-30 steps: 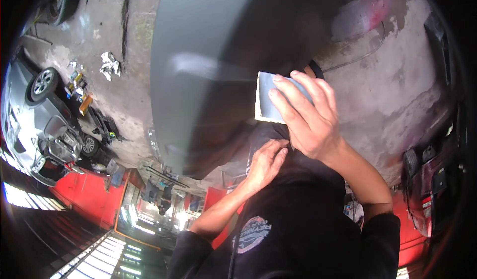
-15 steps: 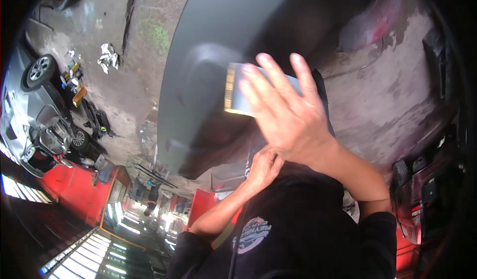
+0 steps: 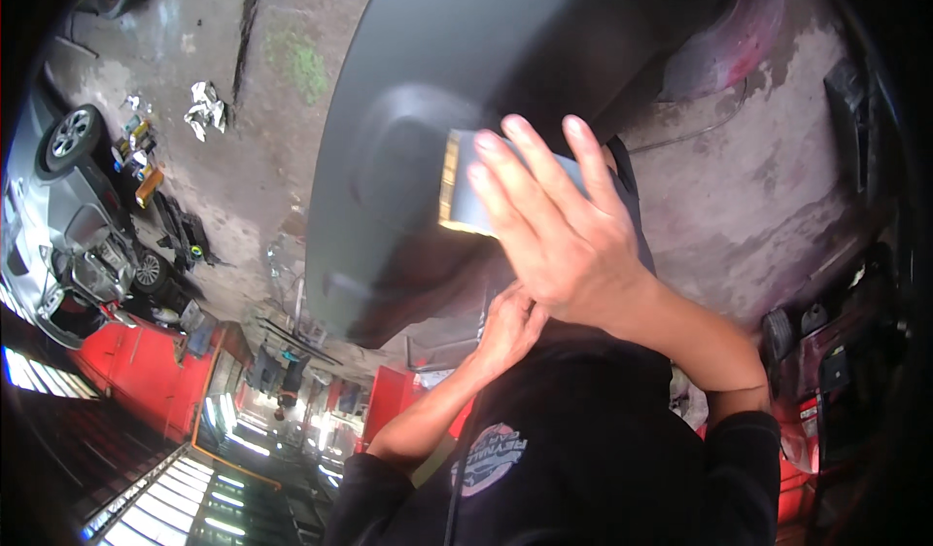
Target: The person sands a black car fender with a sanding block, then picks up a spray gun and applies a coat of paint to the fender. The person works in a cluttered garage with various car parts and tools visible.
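Observation:
A large curved car body panel (image 3: 428, 50), matte dark grey, spreads out before me, with a smoother rounded recess on its left side. My right hand (image 3: 578, 240) lies over a grey sanding block (image 3: 468, 201) with a yellowish edge. Its fingers are stretched along the block and keep it against the panel; the thumb is hidden. Close to my body, just below the right wrist, my left hand (image 3: 510, 330) has its fingers curled together near the panel's near edge. Whatever may be in them does not show.
A silver car (image 3: 78, 220) with its front taken apart stands at the left, near a red cabinet (image 3: 146, 371). Crumpled white paper (image 3: 205, 110) lies on the concrete floor (image 3: 292, 21). Dark red car parts (image 3: 812, 390) are at the right. Another person (image 3: 289, 390) is far behind.
My right hand and the block have shifted slightly toward me on the panel. The left hand stays about where it was, fingers still curled.

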The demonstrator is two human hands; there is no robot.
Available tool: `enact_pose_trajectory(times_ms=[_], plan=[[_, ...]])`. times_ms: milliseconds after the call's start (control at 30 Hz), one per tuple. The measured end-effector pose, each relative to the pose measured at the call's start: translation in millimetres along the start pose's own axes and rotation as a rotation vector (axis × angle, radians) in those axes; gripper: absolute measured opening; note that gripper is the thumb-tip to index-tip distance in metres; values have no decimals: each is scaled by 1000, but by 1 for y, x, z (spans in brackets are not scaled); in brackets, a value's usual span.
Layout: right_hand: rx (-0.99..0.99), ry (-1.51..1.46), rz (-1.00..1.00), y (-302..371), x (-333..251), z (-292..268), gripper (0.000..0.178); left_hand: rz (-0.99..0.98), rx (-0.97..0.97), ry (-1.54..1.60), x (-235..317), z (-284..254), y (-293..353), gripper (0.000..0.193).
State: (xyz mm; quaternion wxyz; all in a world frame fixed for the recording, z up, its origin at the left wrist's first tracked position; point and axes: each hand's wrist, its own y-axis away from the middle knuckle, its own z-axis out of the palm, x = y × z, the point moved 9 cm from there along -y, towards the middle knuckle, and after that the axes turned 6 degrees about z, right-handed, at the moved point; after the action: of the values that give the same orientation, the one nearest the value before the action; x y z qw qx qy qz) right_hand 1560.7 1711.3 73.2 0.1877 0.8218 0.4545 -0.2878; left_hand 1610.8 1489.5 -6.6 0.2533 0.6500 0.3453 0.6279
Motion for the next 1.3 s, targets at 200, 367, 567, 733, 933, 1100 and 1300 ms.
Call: enact_pose_trajectory(times_ms=[200,367,567,733,933,1100,1300], plan=[[92,-7,7,4,0,-18,38,24,76,66,21,-4,-10,18],[93,-18,-17,-30,-8,14,40,5,-20,-62,11,-1,-4,18],[-7,4,34,19,7,-3,40,-11,42,10,16,-4,-10,18],[139,-27,-15,-14,-7,-4,39,43,13,-59,-3,4,-3,20],[147,-11,55,14,9,25,42,-19,-31,-91,-1,0,-2,19],[65,-33,175,62,43,19,39,26,-55,-63,23,1,-18,15],[286,-168,101,36,28,1,36,15,-95,-120,5,8,-8,14]])
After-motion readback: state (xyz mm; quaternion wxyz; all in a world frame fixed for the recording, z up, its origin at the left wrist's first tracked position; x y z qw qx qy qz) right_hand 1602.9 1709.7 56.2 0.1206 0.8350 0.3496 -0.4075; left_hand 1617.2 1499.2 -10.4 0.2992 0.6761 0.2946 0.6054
